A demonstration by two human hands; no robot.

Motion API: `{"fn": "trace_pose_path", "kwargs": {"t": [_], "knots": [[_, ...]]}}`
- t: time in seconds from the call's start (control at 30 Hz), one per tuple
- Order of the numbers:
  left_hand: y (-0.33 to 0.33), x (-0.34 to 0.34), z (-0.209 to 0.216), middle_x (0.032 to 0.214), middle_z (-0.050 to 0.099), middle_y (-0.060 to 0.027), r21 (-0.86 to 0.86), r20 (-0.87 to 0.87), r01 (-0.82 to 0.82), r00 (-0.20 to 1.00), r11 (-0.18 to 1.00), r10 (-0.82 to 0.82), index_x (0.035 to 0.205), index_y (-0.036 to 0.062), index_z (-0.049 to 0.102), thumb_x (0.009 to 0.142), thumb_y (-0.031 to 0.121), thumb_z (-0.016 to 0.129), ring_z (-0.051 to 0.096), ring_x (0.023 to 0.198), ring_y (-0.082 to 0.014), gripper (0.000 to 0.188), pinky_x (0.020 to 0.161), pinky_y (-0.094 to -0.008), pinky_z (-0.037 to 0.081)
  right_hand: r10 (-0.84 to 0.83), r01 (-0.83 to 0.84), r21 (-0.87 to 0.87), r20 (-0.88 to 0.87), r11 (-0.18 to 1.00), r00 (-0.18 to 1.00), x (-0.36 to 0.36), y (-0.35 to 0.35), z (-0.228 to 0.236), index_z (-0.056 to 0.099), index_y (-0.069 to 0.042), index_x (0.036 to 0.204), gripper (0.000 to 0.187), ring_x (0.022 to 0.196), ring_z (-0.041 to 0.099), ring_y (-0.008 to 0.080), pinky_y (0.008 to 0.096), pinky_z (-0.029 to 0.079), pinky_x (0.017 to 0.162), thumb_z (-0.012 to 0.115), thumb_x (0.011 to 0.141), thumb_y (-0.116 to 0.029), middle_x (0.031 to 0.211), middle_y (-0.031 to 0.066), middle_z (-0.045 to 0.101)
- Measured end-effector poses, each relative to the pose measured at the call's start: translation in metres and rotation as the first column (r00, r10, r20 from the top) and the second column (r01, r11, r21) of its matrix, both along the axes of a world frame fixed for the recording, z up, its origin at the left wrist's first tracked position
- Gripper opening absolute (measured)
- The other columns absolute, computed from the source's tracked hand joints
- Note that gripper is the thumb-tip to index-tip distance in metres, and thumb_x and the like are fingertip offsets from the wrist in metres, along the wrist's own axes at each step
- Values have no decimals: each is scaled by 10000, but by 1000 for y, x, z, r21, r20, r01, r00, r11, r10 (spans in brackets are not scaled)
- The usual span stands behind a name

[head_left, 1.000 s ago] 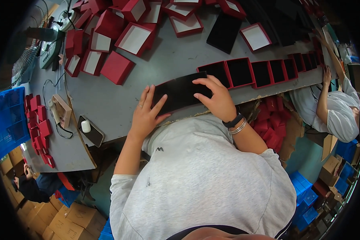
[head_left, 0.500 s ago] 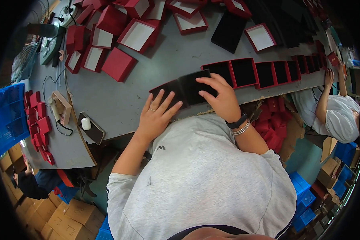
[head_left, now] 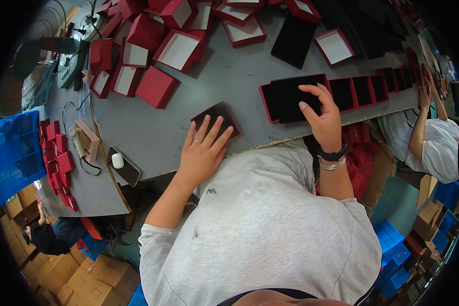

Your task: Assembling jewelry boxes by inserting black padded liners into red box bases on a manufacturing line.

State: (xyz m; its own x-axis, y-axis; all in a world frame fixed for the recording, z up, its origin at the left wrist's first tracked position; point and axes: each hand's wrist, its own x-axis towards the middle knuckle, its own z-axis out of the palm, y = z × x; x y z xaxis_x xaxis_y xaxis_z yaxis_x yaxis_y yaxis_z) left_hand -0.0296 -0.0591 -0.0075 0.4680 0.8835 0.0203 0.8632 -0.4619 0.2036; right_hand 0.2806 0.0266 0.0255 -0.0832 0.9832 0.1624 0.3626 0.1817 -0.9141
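My left hand lies with its fingers spread over a red box with a black inside, near the front edge of the table. Farther right, my right hand grips a flat black pad by its right end, thumb and fingers bent over it. That pad rests over the near end of a row of red boxes with black insides. It covers much of the boxes under it, and whether it is one pad or a stack I cannot tell.
Red boxes with white insides pile up at the back. A black panel lies beside them. On the left are small red boxes, a phone with a white case on it and a fan. A co-worker sits far right.
My right hand has moved right with the black pad, from beside the box under my left hand to the row of boxes. My left hand has stayed on its box.
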Motion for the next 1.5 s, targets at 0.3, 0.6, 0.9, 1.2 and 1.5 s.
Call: {"fn": "trace_pose_path", "kwargs": {"t": [0.3, 0.6, 0.9, 1.2, 1.5], "knots": [[18, 19, 12, 1582, 400, -161, 58, 141, -101, 986, 993, 92, 1513, 34, 413, 856, 367, 758, 354, 1479, -342, 813, 1202, -512, 271, 75, -75, -40, 2, 996, 997, -7, -2, 0, 697, -73, 1142, 296, 1193, 575, 280, 347, 427, 1043, 674, 854, -8, 1177, 104, 644], [16, 24, -3, 1536, 467, -148, 54, 86, -141, 987, 989, 136, 1465, 49, 479, 857, 321, 763, 409, 1448, -334, 724, 1186, -493, 311, 70, -69, -68, 5, 995, 998, -3, -3, -2, 704, -61, 1117, 257, 1171, 587, 269, 335, 438, 1024, 667, 867, -10, 1171, 100, 645], [7, 10, -22, 1253, 643, -88, 237, 181, 24, 981, 971, -68, 1114, 89, 705, 781, 157, 800, 584, 1217, -277, 353, 1076, -467, 440, 67, -66, -79, 8, 995, 998, -5, -4, -4, 711, -67, 1109, 238, 1217, 579, 282, 350, 439, 1037, 665, 880, -21, 1184, 99, 663], [18, 25, -8, 1430, 540, -128, 115, 142, -136, 983, 984, 119, 1311, 93, 612, 798, 247, 780, 479, 1348, -333, 562, 1118, -488, 381, 61, -61, -113, -2, 992, 998, -2, -4, -5, 714, -67, 1107, 233, 1233, 570, 286, 360, 429, 1051, 660, 886, -22, 1182, 88, 671], [36, 27, 11, 1418, 521, -143, -44, 177, -75, 981, 996, 82, 1262, 88, 619, 737, 300, 828, 429, 1371, -368, 603, 1120, -510, 368, 31, -32, -97, -11, 995, 999, 5, -3, -4, 711, -59, 1098, 225, 1195, 581, 267, 352, 429, 1043, 656, 884, -14, 1158, 90, 668]]}}
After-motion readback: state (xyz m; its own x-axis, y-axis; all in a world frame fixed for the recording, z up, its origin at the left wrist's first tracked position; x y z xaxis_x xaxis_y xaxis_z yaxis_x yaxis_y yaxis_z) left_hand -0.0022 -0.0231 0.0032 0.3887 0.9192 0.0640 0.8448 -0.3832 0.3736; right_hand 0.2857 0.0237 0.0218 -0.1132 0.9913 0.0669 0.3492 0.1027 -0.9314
